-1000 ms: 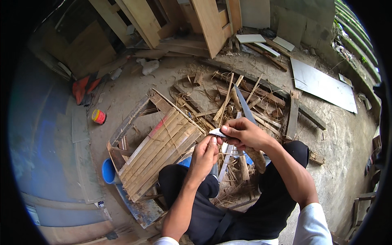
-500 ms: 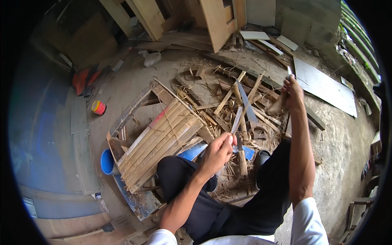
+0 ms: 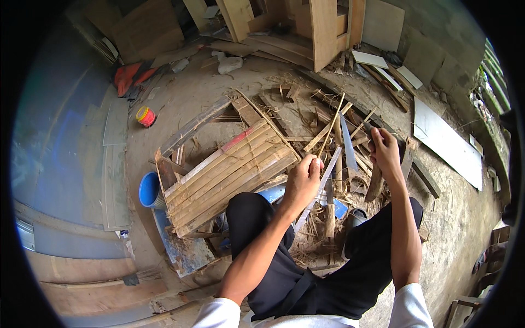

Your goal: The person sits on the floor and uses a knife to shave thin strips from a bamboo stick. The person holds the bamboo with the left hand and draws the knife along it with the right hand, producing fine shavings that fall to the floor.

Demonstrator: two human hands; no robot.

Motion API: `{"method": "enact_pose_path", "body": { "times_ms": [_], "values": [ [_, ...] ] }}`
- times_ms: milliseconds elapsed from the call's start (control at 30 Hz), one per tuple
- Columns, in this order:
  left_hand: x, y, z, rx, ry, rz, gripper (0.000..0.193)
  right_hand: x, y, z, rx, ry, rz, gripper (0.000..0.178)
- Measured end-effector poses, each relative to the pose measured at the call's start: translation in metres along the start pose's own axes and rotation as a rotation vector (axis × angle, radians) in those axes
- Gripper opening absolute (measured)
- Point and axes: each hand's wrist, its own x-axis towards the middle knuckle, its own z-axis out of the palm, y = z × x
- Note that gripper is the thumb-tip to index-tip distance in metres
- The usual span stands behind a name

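Note:
My left hand (image 3: 306,177) is closed on a thin wooden strip (image 3: 332,127), which points up and away from the fingers. Beside that hand, a long pale strip (image 3: 320,194) slants down toward my knees. My right hand (image 3: 385,154) is wrapped round a knife with a long, curved wooden handle (image 3: 375,185); the handle's end hangs below the fist and a dark part shows above it. Between my hands lies a handsaw (image 3: 349,146) with a bluish blade, on a heap of wood offcuts. The right fist hides part of the knife.
A slatted wooden bench (image 3: 229,175) stands left of my knee, with a blue bucket (image 3: 149,189) beside it. A red and yellow tub (image 3: 145,116) sits on the floor further left. White boards (image 3: 445,142) lie at the right; wooden panels (image 3: 326,35) stand at the back.
My right hand has come down and nearer, and the knife's bright tip no longer shows. My left hand has risen slightly, with the thin strip now standing out above it. The view has shifted.

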Motion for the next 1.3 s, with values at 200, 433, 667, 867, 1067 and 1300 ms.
{"method": "enact_pose_path", "body": {
  "times_ms": [200,433,667,867,1067,1300],
  "values": [
    [-0.003,0.004,0.000,0.003,-0.003,0.006,0.020,-0.003,0.015,0.014,-0.382,0.080,-0.274,0.032],
    [-0.002,0.008,-0.004,-0.036,-0.003,-0.010,0.022,-0.014,-0.002,0.018,-0.076,0.005,-0.217,0.034],
    [-0.002,0.006,-0.002,0.035,0.013,0.054,0.022,-0.044,-0.016,0.028,0.085,-0.094,-0.115,0.031],
    [-0.001,0.005,0.004,0.213,0.161,0.305,0.013,-0.060,-0.013,0.041,0.116,-0.416,0.063,0.029],
    [0.000,0.004,0.013,0.278,0.066,0.383,0.013,-0.042,-0.010,0.033,0.423,-0.265,0.160,0.026],
    [0.000,-0.001,0.012,-0.363,-0.206,-0.091,0.017,-0.056,-0.015,0.033,0.390,-0.428,0.188,0.022]
  ]
}}
